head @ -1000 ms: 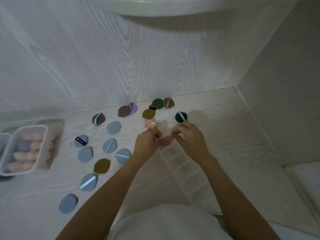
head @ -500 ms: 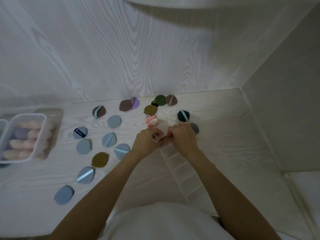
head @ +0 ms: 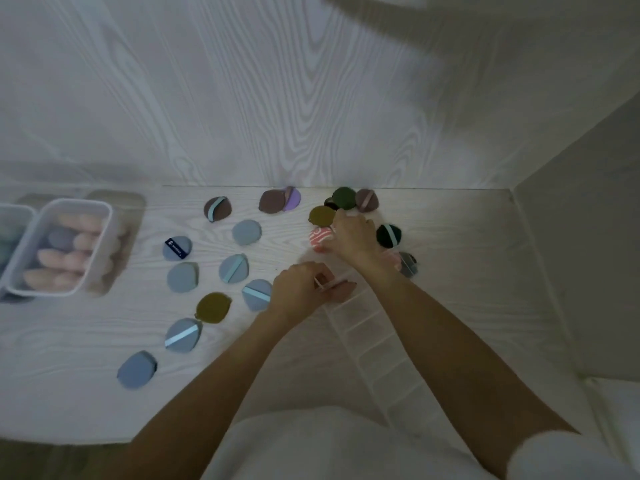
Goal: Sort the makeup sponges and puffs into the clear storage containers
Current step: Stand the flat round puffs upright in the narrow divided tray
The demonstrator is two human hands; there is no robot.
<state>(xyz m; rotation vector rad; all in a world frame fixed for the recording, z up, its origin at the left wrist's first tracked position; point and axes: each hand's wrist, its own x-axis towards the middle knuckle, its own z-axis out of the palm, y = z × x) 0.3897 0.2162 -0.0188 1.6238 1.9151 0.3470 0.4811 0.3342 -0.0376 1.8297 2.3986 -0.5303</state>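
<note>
Pink-striped puff [head: 320, 237]: toward worktop's back edge, touching right hand [head: 353, 237], whose grip state cannot be told; left hand [head: 301, 289] pinches the long clear container's [head: 377, 344] far end, nearer the front edge.

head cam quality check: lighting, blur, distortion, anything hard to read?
Head view: dim, cool, low-contrast light with a brighter patch on the table near the far puffs; wide-angle bending at the edges; motion smear along the top and on the right hand; the clear slotted container nearly vanishes against the wood; the tub of sponges at left looks soft.
</note>
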